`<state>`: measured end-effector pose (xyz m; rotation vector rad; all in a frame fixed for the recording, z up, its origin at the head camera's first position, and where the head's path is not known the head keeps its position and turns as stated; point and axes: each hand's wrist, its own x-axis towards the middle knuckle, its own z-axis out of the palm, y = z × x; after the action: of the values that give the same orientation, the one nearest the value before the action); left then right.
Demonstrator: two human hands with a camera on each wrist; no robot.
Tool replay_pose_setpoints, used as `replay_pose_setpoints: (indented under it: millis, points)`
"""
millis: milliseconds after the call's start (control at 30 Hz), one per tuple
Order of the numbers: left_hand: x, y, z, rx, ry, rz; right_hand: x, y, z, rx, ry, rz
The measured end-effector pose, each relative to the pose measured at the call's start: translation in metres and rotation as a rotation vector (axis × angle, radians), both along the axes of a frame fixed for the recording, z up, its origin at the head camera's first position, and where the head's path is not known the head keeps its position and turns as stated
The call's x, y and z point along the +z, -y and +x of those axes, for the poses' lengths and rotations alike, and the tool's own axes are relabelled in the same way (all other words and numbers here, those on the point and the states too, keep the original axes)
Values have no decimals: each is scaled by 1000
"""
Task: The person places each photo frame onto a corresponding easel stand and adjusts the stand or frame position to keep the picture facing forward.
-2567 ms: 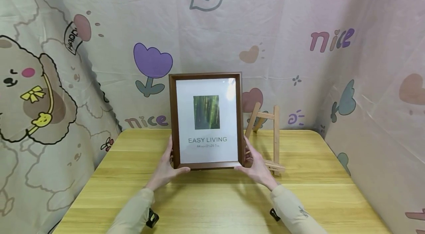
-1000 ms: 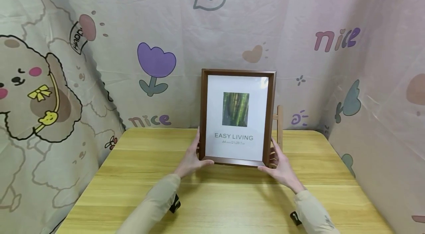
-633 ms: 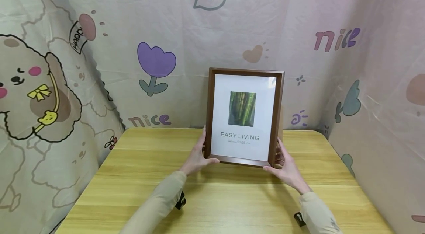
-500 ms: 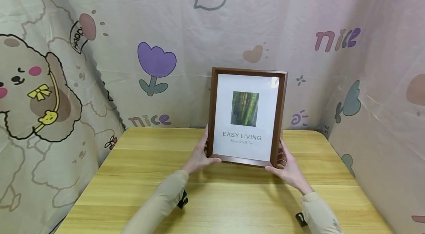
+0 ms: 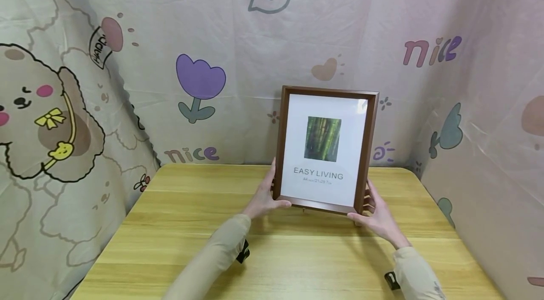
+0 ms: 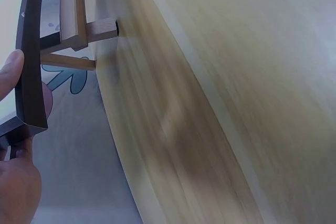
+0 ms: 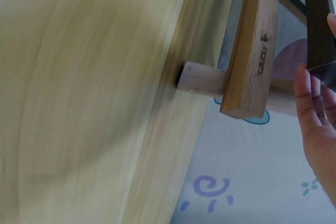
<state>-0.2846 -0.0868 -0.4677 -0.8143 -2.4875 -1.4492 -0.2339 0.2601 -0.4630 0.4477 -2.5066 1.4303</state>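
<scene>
A brown picture frame (image 5: 325, 149) with a bamboo print and "EASY LIVING" lettering is held up, tilted slightly clockwise in the head view. My left hand (image 5: 262, 200) grips its lower left corner, thumb over the front of the bottom edge and fingers behind. At the lower right corner my right hand (image 5: 381, 221) holds it the same way. The small wooden easel is almost wholly hidden behind the frame in the head view. Both wrist views show the easel's ledge (image 7: 252, 51) and a leg (image 6: 102, 30) standing on the table, with the frame's bottom edge close to the ledge.
The wood-grain table (image 5: 204, 196) runs back to a printed cloth backdrop (image 5: 255, 45), which also hangs along both sides. A black wrist strap piece (image 5: 243, 252) shows under the left sleeve and another black piece (image 5: 392, 280) by the right one.
Both hands have carried the picture frame to the right, in front of the easel, which was visible beside it earlier. The frame has tilted slightly clockwise.
</scene>
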Motion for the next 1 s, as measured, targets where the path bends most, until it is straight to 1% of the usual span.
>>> replay_pose_setpoints:
  millis: [100, 300, 433, 700, 1000]
  points:
    - [0, -4, -2, -1, -4, 3, -1, -4, 0, 5, -14, 13]
    - [0, -11, -6, -11, 13, 11, -4, -10, 0, 15, -26, 1]
    - [-1, -17, -9, -20, 2, 7, -4, -15, 1, 6, -31, 9]
    - [-2, -29, -13, -38, 22, 15, -3, -23, 4, -22, 1, 35]
    - [-4, -40, -16, -60, 21, 4, -6, -30, 8, -52, 28, 60]
